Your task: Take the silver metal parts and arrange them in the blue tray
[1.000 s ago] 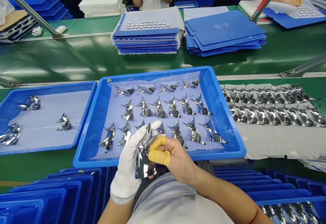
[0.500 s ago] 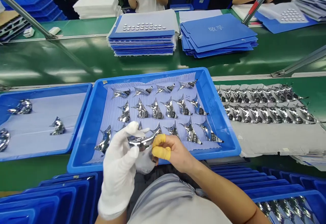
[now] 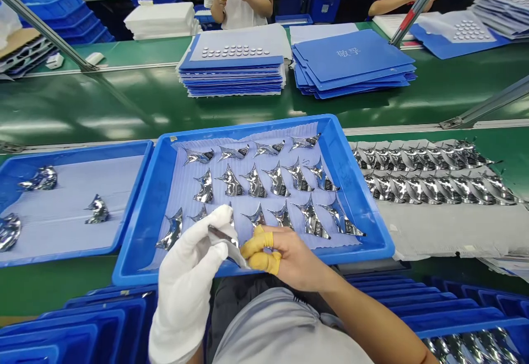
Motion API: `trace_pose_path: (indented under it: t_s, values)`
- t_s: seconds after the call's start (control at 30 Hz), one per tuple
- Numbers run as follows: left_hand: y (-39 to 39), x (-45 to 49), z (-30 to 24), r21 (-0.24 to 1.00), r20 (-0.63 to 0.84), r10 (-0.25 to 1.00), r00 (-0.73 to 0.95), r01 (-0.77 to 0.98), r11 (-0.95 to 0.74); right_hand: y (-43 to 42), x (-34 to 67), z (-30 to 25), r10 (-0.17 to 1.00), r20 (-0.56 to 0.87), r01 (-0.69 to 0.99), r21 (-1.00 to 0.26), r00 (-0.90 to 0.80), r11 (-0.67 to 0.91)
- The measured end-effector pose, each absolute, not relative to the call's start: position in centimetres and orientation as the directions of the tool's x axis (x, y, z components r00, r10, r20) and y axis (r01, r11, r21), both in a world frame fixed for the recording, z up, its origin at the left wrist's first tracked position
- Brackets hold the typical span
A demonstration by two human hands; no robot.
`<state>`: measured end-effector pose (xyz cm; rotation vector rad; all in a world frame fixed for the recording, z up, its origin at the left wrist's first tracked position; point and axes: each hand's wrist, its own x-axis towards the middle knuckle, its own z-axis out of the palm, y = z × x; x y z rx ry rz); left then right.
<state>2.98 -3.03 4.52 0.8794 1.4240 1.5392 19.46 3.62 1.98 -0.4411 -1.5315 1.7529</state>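
foil piece [image 3: 226, 245] pinched over the blue tray [image 3: 136, 256]
my white-gloved left hand [image 3: 185, 287] grips one edge, my right hand [image 3: 289, 259] closes narrow on it with yellow-cotted fingers [image 3: 258, 248].

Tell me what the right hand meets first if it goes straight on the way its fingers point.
The shiny curved foil piece in the white-gloved left hand comes first, directly ahead of the right hand; depth is unclear, so its yellow-capped fingertips may be touching it.
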Motion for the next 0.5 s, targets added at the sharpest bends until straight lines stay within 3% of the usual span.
trace_pose_path:
  t_s: [0.07,0.13,0.23,0.33,0.5]
  values:
    - [-2.7,2.5,4.4,0.99,-0.073,0.926,-0.371,-0.14,0.022,3.5,19.9,2.8,0.717,0.292,-0.242,-0.954,-0.633,0.174]
    - [-2.4,2.4,4.3,0.984,-0.102,0.934,-0.343,-0.175,0.043,3.2,20.0,3.2,0.72,0.282,-0.217,-0.959,-0.634,0.184]
    - [-1.9,2.7,4.4,0.966,-0.164,0.933,-0.319,-0.242,0.087,2.9,19.7,2.7,0.711,0.083,-0.255,-0.957,-0.698,-0.139]
    - [-1.9,3.2,4.5,0.958,-0.171,0.924,-0.343,-0.277,0.075,2.8,19.0,1.8,0.636,-0.112,-0.265,-0.843,-0.763,-0.467]
    - [-2.5,3.7,4.4,0.979,-0.021,0.9,-0.435,-0.192,-0.069,3.1,18.2,0.8,0.668,-0.119,-0.353,-0.774,-0.734,-0.526]
